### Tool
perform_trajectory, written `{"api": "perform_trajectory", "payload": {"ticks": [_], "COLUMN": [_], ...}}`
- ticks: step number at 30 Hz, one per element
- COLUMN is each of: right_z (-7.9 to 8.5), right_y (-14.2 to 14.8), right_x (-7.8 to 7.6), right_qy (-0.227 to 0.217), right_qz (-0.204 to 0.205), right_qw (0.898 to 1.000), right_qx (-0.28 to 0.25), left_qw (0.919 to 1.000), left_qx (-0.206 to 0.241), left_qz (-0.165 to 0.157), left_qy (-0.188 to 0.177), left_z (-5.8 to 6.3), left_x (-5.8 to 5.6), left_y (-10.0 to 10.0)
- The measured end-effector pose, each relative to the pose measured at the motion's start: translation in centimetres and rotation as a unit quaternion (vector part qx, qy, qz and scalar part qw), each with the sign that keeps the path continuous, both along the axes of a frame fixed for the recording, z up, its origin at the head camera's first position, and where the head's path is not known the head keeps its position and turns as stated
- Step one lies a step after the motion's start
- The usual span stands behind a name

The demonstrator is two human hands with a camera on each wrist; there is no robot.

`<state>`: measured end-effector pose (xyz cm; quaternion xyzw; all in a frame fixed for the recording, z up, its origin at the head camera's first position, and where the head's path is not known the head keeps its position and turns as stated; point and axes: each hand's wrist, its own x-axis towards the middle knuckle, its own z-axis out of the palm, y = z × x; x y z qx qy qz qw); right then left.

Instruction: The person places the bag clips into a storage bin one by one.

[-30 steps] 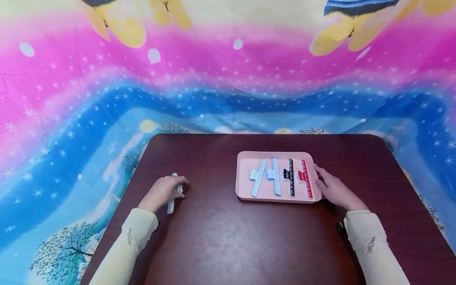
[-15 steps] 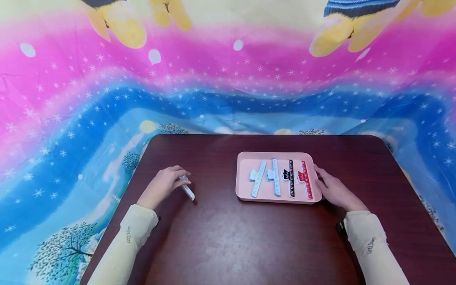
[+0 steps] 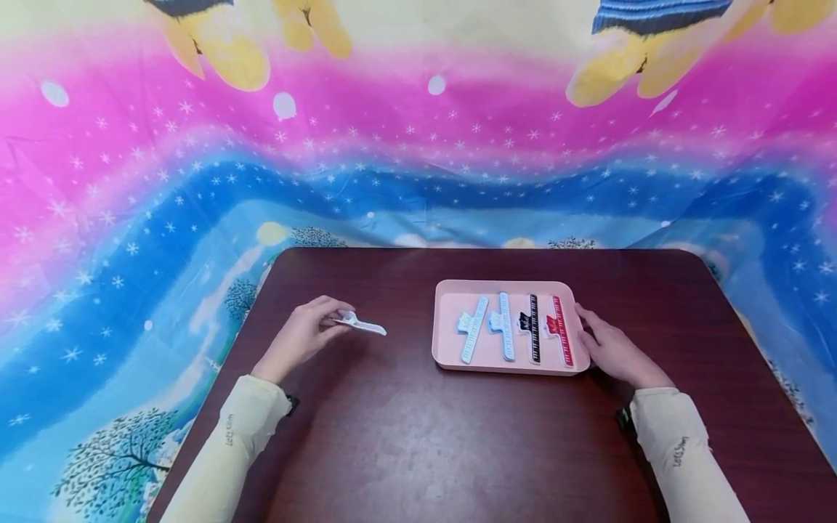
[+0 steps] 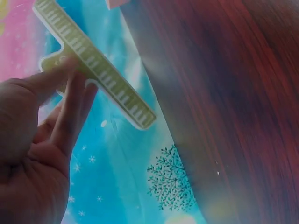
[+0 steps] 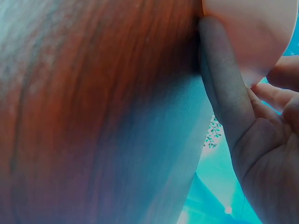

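Observation:
My left hand (image 3: 306, 335) pinches a long piano-key-patterned clip (image 3: 362, 325) by its grip tab, raised above the table. In the left wrist view this clip (image 4: 100, 70) looks pale yellow-green, its bar slanting past the fingertips. A shallow pink tray (image 3: 451, 359) holds a row of similar clips: a pale one (image 3: 475, 330), a light blue one (image 3: 506, 327), a black one (image 3: 535, 327) and a red one (image 3: 561, 330). At the tray's right wall rests my right hand (image 3: 615, 351), fingers and thumb extended against the outside. The right wrist view shows the thumb along the pink wall (image 5: 257, 32).
A dark reddish-brown table (image 3: 418, 443) with rounded far corners lies under everything. Behind it hangs a patterned cloth (image 3: 418, 167) in pink and blue, which reaches down past the table's sides.
My left hand has raised the clip off the table and turned it, so its bar now points right toward the tray. The right hand and tray stay in place.

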<state>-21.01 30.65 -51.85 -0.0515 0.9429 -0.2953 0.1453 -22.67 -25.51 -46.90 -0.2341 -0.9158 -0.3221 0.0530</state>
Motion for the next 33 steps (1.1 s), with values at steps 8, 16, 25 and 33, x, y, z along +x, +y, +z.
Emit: {"api": "perform_trajectory", "payload": {"ticks": [8, 16, 25, 33], "right_z": [-0.1, -0.1, -0.2, 0.1], "right_y": [-0.1, -0.1, -0.1, -0.1], "right_x": [0.0, 0.0, 0.4, 0.2], "right_qy": [0.000, 0.004, 0.013, 0.001], "right_qz": [0.001, 0.000, 0.004, -0.003], "right_qw": [1.000, 1.000, 1.000, 1.000], "right_qx": [0.000, -0.001, -0.011, -0.005], "left_qw": [0.9990, 0.9989, 0.9945, 0.9877], "left_qx": [-0.022, 0.018, 0.089, 0.134], "left_qz": [0.039, 0.019, -0.016, -0.026], "left_qy": [-0.006, -0.039, -0.053, -0.076], "left_z": [0.6, 0.4, -0.2, -0.2], "left_x": [0.3, 0.2, 0.2, -0.1], "left_y": [0.5, 1.1, 1.3, 1.6]}}
